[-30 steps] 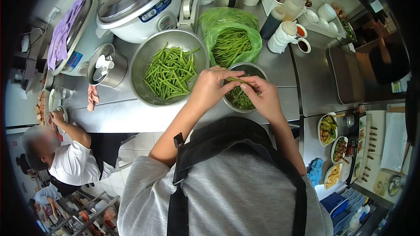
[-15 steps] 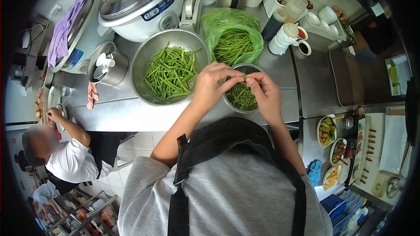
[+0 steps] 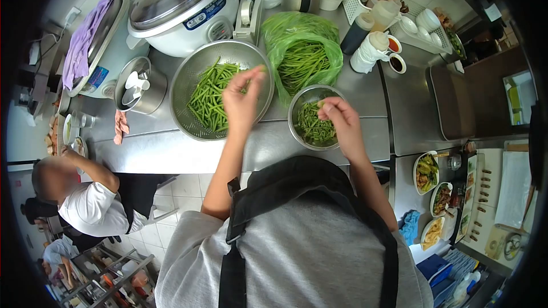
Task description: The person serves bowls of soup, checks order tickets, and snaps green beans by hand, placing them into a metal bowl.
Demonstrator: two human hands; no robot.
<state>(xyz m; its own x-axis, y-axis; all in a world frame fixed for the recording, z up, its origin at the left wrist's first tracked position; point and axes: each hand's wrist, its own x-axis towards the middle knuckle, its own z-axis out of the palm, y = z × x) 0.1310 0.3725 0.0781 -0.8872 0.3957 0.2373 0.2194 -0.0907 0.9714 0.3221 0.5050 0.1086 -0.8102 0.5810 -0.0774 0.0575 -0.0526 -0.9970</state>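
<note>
Over the right side of a large metal colander point(image 3: 181, 122) heaped with cut green beans point(image 3: 208, 94), my left hand point(image 3: 242, 100) is closed, with a bit of green bean point(image 3: 262, 68) showing at its fingertips. My right hand point(image 3: 341, 118) pinches a small green bean end point(image 3: 321, 104) above the right part of a smaller metal bowl point(image 3: 294, 128). Short green bean trimmings point(image 3: 311, 122) lie in that bowl. Behind it, an open green plastic bag point(image 3: 279, 31) holds long whole green beans point(image 3: 302, 63).
Rice cookers point(image 3: 200, 17) stand behind the colander, and a metal pot point(image 3: 154, 94) is left of it. Sauce bottles point(image 3: 370, 51) and sauce cups point(image 3: 396, 64) are at the back right. Dishes of food point(image 3: 427, 171) sit at right. Another person point(image 3: 94, 208) works at left.
My hands have parted from their meeting place over the small bowl. The left moved left over the colander with a bean; the right stayed near the bowl, slightly lower.
</note>
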